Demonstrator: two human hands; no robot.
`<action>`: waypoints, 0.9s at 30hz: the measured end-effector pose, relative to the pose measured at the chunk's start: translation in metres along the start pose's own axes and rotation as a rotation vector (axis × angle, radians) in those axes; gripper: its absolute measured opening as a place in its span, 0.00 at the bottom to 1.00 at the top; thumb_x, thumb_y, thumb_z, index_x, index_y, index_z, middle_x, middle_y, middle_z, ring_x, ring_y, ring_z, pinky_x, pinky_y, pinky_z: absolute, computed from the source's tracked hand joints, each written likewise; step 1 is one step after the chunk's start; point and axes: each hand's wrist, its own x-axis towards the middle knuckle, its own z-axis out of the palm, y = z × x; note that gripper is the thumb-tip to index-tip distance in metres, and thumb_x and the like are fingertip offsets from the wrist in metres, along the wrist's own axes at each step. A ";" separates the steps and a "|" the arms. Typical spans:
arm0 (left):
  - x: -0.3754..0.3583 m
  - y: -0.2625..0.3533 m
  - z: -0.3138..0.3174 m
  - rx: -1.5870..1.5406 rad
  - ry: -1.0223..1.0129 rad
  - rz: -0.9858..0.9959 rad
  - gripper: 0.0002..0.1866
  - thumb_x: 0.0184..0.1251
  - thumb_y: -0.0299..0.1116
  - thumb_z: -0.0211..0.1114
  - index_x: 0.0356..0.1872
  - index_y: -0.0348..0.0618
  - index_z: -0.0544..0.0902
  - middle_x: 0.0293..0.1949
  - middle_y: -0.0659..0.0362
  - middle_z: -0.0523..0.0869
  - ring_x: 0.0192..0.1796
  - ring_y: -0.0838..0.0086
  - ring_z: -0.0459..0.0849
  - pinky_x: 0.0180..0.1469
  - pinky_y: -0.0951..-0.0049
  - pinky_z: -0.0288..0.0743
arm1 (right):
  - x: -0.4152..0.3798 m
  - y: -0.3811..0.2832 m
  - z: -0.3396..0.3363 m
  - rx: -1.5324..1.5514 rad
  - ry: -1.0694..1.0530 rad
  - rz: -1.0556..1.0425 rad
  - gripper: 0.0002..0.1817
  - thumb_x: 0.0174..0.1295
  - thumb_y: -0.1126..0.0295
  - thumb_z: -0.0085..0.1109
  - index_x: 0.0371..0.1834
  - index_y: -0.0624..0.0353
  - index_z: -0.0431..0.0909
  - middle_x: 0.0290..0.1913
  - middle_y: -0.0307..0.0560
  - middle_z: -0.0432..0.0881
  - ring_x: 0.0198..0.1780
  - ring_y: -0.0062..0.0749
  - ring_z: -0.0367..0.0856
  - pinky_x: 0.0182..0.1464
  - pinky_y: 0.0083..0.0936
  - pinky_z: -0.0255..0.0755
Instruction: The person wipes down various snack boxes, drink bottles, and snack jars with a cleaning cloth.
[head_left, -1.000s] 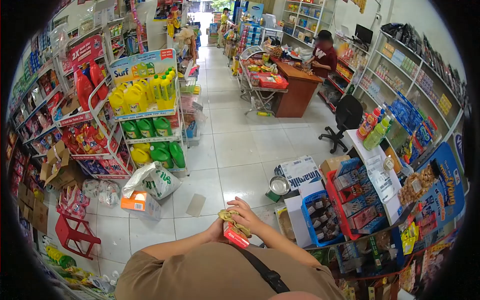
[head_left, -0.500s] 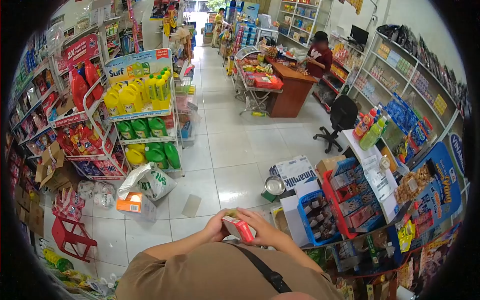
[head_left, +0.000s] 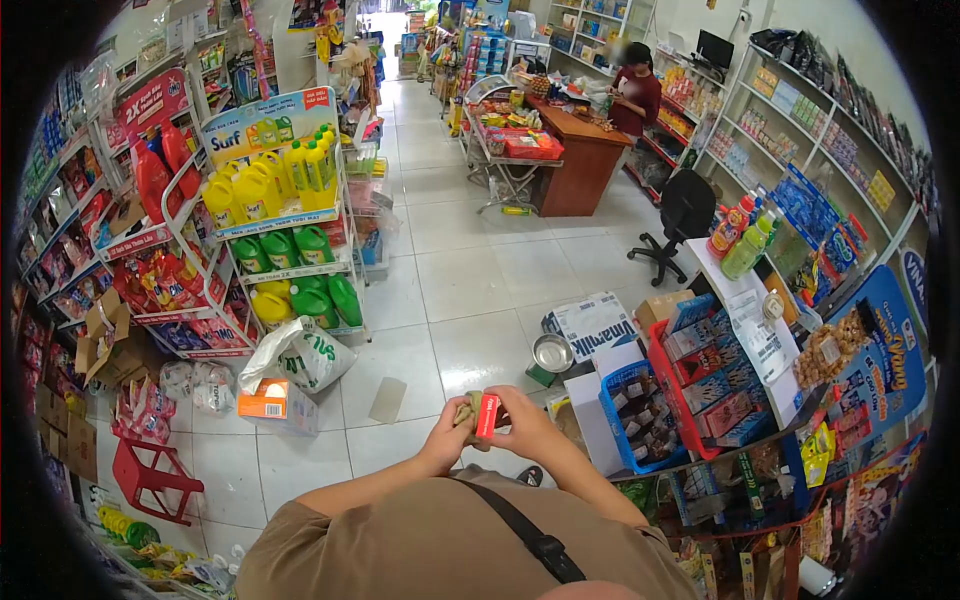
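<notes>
In front of my belly, my right hand (head_left: 524, 428) grips a small red-and-white box (head_left: 487, 416), its narrow red side turned up with white lettering too small to read. Close against the box, my left hand (head_left: 442, 442) is closed around a crumpled olive-tan cloth (head_left: 466, 412). The cloth touches the left side of the box. Parts of the fingers on both hands are hidden behind the box and the cloth.
Blue basket (head_left: 640, 458) and red basket (head_left: 662, 385) with small packs stand at right. A metal bowl (head_left: 553, 352) is near a Vinamilk carton (head_left: 592, 322). At left are a detergent rack (head_left: 285, 225) and red stool (head_left: 150, 482). A person (head_left: 636, 95) stands behind the desk (head_left: 580, 170).
The box has turned so its narrow red side faces up, and its broad face no longer shows. Both hands are slightly higher in view, with more of the cloth visible at left.
</notes>
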 end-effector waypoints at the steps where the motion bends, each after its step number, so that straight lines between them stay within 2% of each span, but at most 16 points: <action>1: 0.002 -0.001 -0.006 0.085 -0.049 0.103 0.16 0.68 0.28 0.49 0.55 0.46 0.62 0.47 0.57 0.73 0.46 0.73 0.75 0.44 0.73 0.72 | 0.000 0.002 0.001 0.005 0.011 -0.007 0.34 0.42 0.71 0.70 0.54 0.61 0.64 0.49 0.51 0.69 0.45 0.37 0.77 0.44 0.27 0.77; 3: 0.003 0.007 -0.011 0.314 -0.105 0.298 0.16 0.67 0.27 0.50 0.54 0.44 0.62 0.45 0.57 0.74 0.43 0.74 0.76 0.44 0.74 0.72 | 0.001 0.006 0.003 0.021 0.026 -0.037 0.35 0.42 0.72 0.70 0.55 0.60 0.63 0.51 0.52 0.68 0.48 0.39 0.76 0.45 0.27 0.77; 5: 0.015 -0.007 -0.021 0.394 0.014 0.364 0.17 0.63 0.26 0.52 0.53 0.42 0.66 0.46 0.55 0.70 0.47 0.71 0.72 0.49 0.73 0.69 | -0.001 0.010 0.009 0.048 0.028 -0.078 0.37 0.41 0.72 0.70 0.57 0.60 0.62 0.55 0.52 0.67 0.52 0.39 0.74 0.45 0.28 0.76; 8: 0.032 -0.020 -0.035 0.317 0.109 0.303 0.17 0.58 0.24 0.53 0.50 0.40 0.68 0.45 0.53 0.68 0.48 0.67 0.70 0.52 0.70 0.66 | -0.003 -0.004 0.011 0.025 0.044 -0.227 0.37 0.42 0.73 0.70 0.58 0.58 0.62 0.57 0.52 0.67 0.54 0.40 0.72 0.45 0.28 0.76; 9: 0.032 -0.017 -0.035 0.261 0.126 0.258 0.17 0.57 0.23 0.54 0.49 0.40 0.69 0.45 0.53 0.68 0.48 0.66 0.70 0.52 0.69 0.66 | -0.003 -0.006 0.011 0.064 0.020 -0.215 0.36 0.43 0.73 0.69 0.58 0.58 0.62 0.59 0.52 0.65 0.53 0.40 0.73 0.47 0.28 0.76; 12: 0.014 -0.005 -0.028 0.511 0.014 0.305 0.16 0.56 0.23 0.54 0.48 0.40 0.69 0.44 0.52 0.68 0.47 0.65 0.70 0.52 0.69 0.66 | -0.004 -0.001 0.010 -0.073 0.081 -0.207 0.35 0.44 0.74 0.69 0.57 0.58 0.62 0.60 0.52 0.64 0.54 0.40 0.73 0.49 0.29 0.75; 13: 0.002 0.010 -0.016 0.471 -0.058 0.302 0.16 0.55 0.23 0.55 0.46 0.40 0.69 0.44 0.51 0.68 0.47 0.62 0.70 0.52 0.68 0.66 | -0.005 0.001 0.007 0.017 0.065 -0.120 0.35 0.44 0.74 0.68 0.57 0.58 0.62 0.59 0.53 0.64 0.54 0.41 0.72 0.50 0.30 0.75; 15: -0.007 0.024 -0.007 0.678 -0.191 0.533 0.14 0.58 0.23 0.55 0.47 0.41 0.69 0.43 0.54 0.69 0.44 0.70 0.72 0.45 0.73 0.69 | -0.004 0.007 0.004 0.203 0.033 0.053 0.35 0.44 0.76 0.67 0.58 0.59 0.61 0.59 0.54 0.64 0.55 0.43 0.71 0.52 0.31 0.74; 16: -0.008 0.028 -0.005 0.781 -0.259 0.649 0.14 0.60 0.23 0.55 0.47 0.41 0.69 0.42 0.55 0.69 0.42 0.74 0.72 0.41 0.76 0.71 | -0.005 0.009 0.005 0.187 0.050 0.023 0.35 0.44 0.76 0.67 0.58 0.59 0.61 0.59 0.55 0.64 0.55 0.43 0.71 0.52 0.31 0.73; 17: -0.003 0.026 -0.006 0.793 -0.249 0.693 0.14 0.58 0.23 0.55 0.47 0.40 0.70 0.45 0.54 0.67 0.45 0.70 0.71 0.44 0.73 0.70 | -0.005 0.012 0.006 0.169 0.066 -0.009 0.35 0.44 0.76 0.67 0.58 0.58 0.61 0.60 0.55 0.63 0.56 0.43 0.71 0.52 0.32 0.73; 20: 0.020 0.014 -0.017 0.830 -0.013 0.579 0.16 0.57 0.22 0.54 0.48 0.40 0.69 0.45 0.54 0.67 0.46 0.69 0.70 0.47 0.72 0.69 | -0.007 -0.003 0.001 0.059 0.057 -0.120 0.35 0.45 0.77 0.66 0.59 0.59 0.60 0.60 0.55 0.63 0.56 0.42 0.70 0.53 0.31 0.73; 21: 0.024 0.012 -0.015 0.654 0.071 0.426 0.16 0.57 0.22 0.54 0.48 0.40 0.69 0.45 0.54 0.68 0.47 0.67 0.70 0.48 0.72 0.68 | -0.008 -0.007 0.000 0.022 0.047 -0.164 0.35 0.45 0.77 0.66 0.59 0.59 0.60 0.59 0.55 0.63 0.56 0.42 0.71 0.53 0.31 0.74; 22: 0.024 0.011 -0.016 0.691 0.044 0.444 0.16 0.56 0.22 0.54 0.48 0.40 0.70 0.44 0.54 0.68 0.47 0.67 0.70 0.48 0.72 0.68 | -0.009 -0.009 0.001 -0.014 0.038 -0.207 0.35 0.45 0.77 0.66 0.59 0.59 0.60 0.59 0.54 0.63 0.56 0.41 0.71 0.53 0.30 0.74; 24: 0.017 0.014 -0.018 0.766 -0.013 0.479 0.17 0.56 0.21 0.55 0.48 0.41 0.70 0.43 0.53 0.69 0.48 0.67 0.70 0.47 0.73 0.68 | -0.009 -0.005 0.004 0.102 0.051 -0.117 0.35 0.46 0.77 0.66 0.59 0.59 0.59 0.59 0.54 0.64 0.55 0.41 0.72 0.53 0.30 0.74; 27: -0.008 0.040 0.003 0.904 -0.234 0.688 0.17 0.53 0.23 0.57 0.47 0.42 0.71 0.46 0.49 0.70 0.51 0.59 0.70 0.53 0.67 0.65 | -0.009 0.005 0.000 0.208 0.031 -0.005 0.36 0.44 0.77 0.67 0.59 0.59 0.60 0.58 0.54 0.66 0.55 0.40 0.72 0.52 0.29 0.74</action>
